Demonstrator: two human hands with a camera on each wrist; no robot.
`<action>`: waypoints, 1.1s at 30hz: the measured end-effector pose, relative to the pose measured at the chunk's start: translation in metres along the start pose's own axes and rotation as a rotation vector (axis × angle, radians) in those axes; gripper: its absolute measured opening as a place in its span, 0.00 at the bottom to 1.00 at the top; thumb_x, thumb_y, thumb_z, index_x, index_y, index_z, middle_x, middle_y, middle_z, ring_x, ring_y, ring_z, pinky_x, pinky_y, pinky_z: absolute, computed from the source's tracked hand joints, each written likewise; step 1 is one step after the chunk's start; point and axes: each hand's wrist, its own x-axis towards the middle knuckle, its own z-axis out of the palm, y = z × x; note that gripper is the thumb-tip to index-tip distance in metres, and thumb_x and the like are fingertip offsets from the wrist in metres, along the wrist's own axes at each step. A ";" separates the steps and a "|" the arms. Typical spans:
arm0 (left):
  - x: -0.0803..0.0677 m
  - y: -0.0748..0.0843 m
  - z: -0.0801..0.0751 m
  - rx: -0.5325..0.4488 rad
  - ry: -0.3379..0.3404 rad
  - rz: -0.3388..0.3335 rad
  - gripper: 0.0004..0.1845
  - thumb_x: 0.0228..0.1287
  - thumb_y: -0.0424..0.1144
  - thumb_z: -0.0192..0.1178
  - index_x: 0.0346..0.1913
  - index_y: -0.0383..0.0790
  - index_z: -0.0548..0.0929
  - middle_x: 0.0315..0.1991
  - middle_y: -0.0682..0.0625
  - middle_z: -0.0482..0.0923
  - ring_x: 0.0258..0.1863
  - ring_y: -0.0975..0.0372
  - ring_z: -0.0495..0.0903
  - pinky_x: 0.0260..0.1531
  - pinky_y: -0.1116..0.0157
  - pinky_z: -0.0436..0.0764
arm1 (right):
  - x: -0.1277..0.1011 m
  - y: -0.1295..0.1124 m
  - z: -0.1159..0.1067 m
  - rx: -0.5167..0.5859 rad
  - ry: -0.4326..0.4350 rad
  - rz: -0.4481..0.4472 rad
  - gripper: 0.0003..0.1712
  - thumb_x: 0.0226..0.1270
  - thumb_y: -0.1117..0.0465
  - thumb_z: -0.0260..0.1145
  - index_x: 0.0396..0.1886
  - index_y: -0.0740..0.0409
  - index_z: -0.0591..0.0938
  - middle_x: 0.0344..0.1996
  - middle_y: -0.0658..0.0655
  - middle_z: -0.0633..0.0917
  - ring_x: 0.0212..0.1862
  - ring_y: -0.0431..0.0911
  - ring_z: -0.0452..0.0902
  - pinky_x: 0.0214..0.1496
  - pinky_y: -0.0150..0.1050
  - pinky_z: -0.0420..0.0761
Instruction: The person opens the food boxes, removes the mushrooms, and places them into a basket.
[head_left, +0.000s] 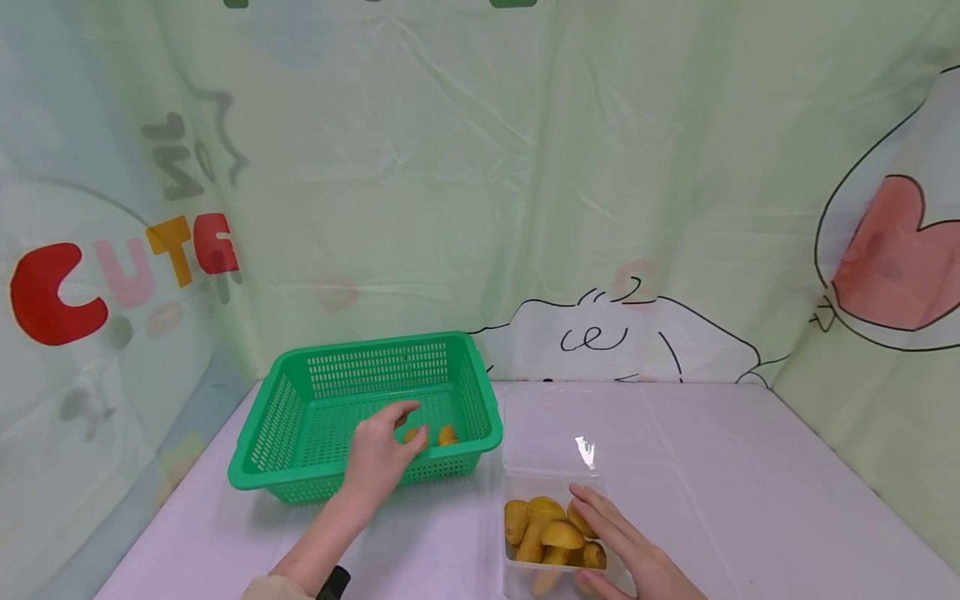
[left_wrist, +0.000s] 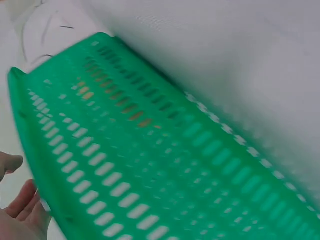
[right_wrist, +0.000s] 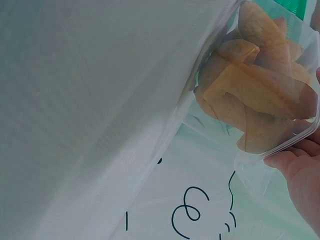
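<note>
Head view, nearest first: right hand [head_left: 626,550] lay with straight, relaxed fingers against the right side of the clear plastic container [head_left: 553,542], steadying it and gripping nothing. Container was near full of yellow mushroom-shaped pieces [head_left: 550,533], roughly half a dozen, piled loosely. Right wrist view showed the same pile [right_wrist: 260,95] through the clear wall, palm [right_wrist: 300,172] under the rim.

Farther left, left hand [head_left: 382,454] was over the front edge of the green basket [head_left: 300,404], fingers loosely curled above two yellow pieces [head_left: 431,436] on the basket floor. Whether it pinched one or had let go, I could not tell; left wrist view was blurred, only basket mesh [left_wrist: 150,150] and fingertips [left_wrist: 20,205].

Judged progress: early. Two pieces in the basket, most left in the container on the pale tabletop [head_left: 750,483]. Printed green curtain [head_left: 480,167] behind.
</note>
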 end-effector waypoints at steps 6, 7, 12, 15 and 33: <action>0.001 0.026 0.010 -0.111 -0.015 0.207 0.16 0.45 0.22 0.67 0.40 0.32 0.81 0.38 0.45 0.82 0.36 0.56 0.81 0.36 0.66 0.81 | -0.001 -0.001 -0.001 0.003 -0.003 0.014 0.40 0.57 0.53 0.69 0.68 0.48 0.64 0.66 0.53 0.65 0.65 0.29 0.54 0.45 0.37 0.79; 0.000 0.030 0.012 -0.133 -0.038 0.226 0.16 0.45 0.22 0.66 0.41 0.32 0.81 0.39 0.45 0.82 0.37 0.57 0.81 0.37 0.67 0.80 | -0.001 -0.001 -0.001 0.005 -0.004 0.013 0.40 0.57 0.53 0.69 0.68 0.48 0.64 0.66 0.54 0.65 0.65 0.29 0.54 0.46 0.37 0.79; -0.008 0.048 0.024 -0.222 -0.202 0.289 0.17 0.48 0.23 0.65 0.44 0.32 0.80 0.42 0.46 0.81 0.41 0.57 0.80 0.41 0.71 0.78 | -0.001 0.000 -0.001 0.008 0.005 -0.005 0.41 0.56 0.55 0.70 0.69 0.49 0.63 0.66 0.54 0.65 0.65 0.33 0.56 0.47 0.37 0.78; -0.013 0.056 0.033 -0.245 -0.307 0.334 0.16 0.51 0.25 0.65 0.45 0.33 0.79 0.43 0.46 0.80 0.43 0.58 0.79 0.44 0.72 0.76 | 0.000 0.000 -0.001 -0.001 0.015 -0.008 0.42 0.54 0.56 0.71 0.69 0.49 0.63 0.66 0.54 0.65 0.65 0.33 0.57 0.46 0.38 0.79; -0.035 0.072 0.063 -0.117 -0.608 0.440 0.14 0.56 0.31 0.62 0.47 0.38 0.79 0.42 0.52 0.80 0.42 0.68 0.77 0.44 0.79 0.72 | 0.001 0.000 -0.002 0.012 0.013 -0.035 0.43 0.53 0.58 0.72 0.68 0.53 0.64 0.65 0.56 0.66 0.65 0.32 0.54 0.49 0.34 0.76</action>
